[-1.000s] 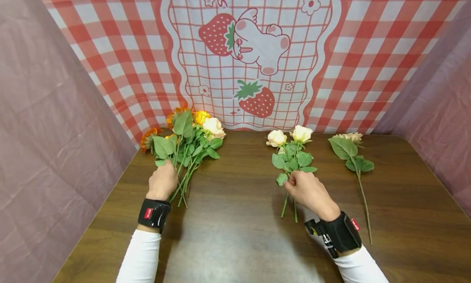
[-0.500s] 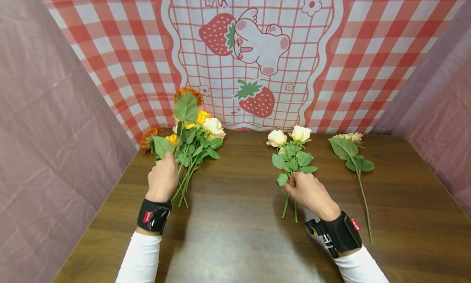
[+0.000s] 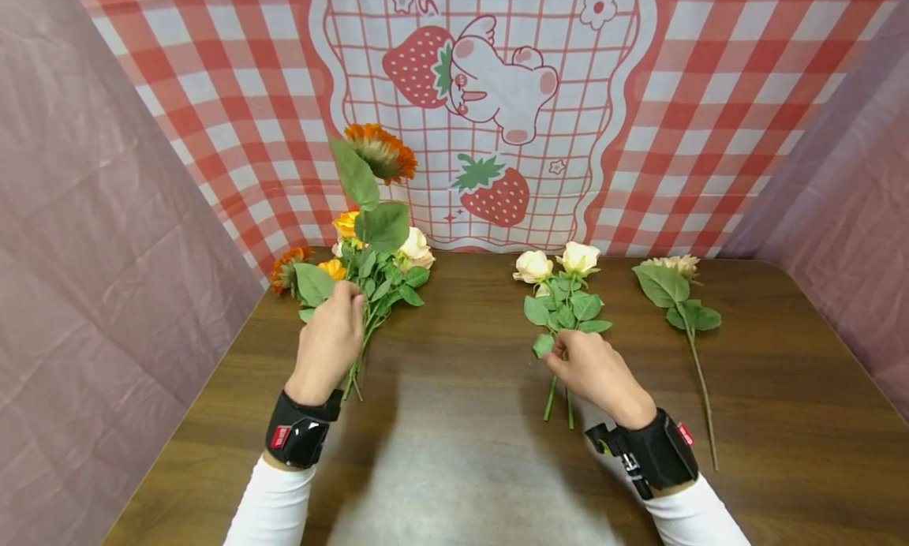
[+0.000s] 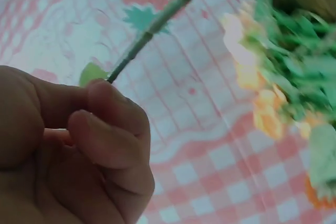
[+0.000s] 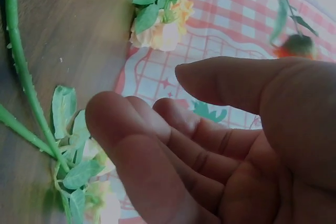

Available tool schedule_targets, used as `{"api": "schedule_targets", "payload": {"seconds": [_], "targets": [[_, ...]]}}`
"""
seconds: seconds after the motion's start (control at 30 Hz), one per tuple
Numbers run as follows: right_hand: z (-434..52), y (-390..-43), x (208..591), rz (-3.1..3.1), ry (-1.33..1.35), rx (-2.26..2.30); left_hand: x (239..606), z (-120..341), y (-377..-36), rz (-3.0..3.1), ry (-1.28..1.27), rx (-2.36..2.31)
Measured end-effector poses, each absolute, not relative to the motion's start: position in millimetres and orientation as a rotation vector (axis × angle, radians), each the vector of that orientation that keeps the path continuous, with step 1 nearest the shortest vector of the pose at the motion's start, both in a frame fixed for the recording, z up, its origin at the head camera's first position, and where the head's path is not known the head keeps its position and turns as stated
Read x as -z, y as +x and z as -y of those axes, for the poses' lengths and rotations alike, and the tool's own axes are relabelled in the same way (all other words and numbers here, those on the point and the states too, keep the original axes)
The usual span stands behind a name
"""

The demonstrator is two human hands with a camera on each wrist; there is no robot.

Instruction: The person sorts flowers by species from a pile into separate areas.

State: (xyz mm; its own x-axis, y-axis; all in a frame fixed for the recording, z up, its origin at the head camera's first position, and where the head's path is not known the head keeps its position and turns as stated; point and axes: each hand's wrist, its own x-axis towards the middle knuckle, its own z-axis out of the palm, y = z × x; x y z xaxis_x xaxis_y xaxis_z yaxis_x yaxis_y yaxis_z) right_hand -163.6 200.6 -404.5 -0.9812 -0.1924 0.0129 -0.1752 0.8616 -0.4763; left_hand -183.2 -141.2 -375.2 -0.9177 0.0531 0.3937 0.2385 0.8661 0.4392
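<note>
My left hand pinches the stem of an orange sunflower, raised above the flower pile at the left. In the left wrist view, thumb and forefinger close on the green stem. Beneath it, yellow and cream roses lie with their leafy stems together. My right hand hovers over the stems of a small bunch of cream roses. In the right wrist view its fingers are loosely bent, the thumb is apart from them, and nothing is held.
Another orange flower lies at the pile's left edge. A single pale flower with a long stem lies at the right of the brown table. Behind the table hangs a red-checked strawberry cloth.
My left hand has lifted the orange sunflower up out of the pile and moved slightly right; its head now tips to the right. My right hand has stayed almost still.
</note>
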Motion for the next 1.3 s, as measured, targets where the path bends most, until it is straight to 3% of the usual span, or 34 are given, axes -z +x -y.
{"api": "schedule_targets", "payload": {"seconds": [0.43, 0.6, 1.3], "targets": [[-179.3, -151.4, 396.0, -2.811, -0.732, 1.216, 377.8, 86.9, -163.0, 2.524, -0.83, 1.223], [-168.4, -142.6, 391.5, -2.601, -0.785, 1.353, 383.5, 73.3, -156.1, 2.546, -0.998, 1.452], [-147.6, -128.7, 395.7, -2.404, -0.856, 1.579, 393.3, 57.9, -146.2, 2.512, -1.291, 1.826]]}}
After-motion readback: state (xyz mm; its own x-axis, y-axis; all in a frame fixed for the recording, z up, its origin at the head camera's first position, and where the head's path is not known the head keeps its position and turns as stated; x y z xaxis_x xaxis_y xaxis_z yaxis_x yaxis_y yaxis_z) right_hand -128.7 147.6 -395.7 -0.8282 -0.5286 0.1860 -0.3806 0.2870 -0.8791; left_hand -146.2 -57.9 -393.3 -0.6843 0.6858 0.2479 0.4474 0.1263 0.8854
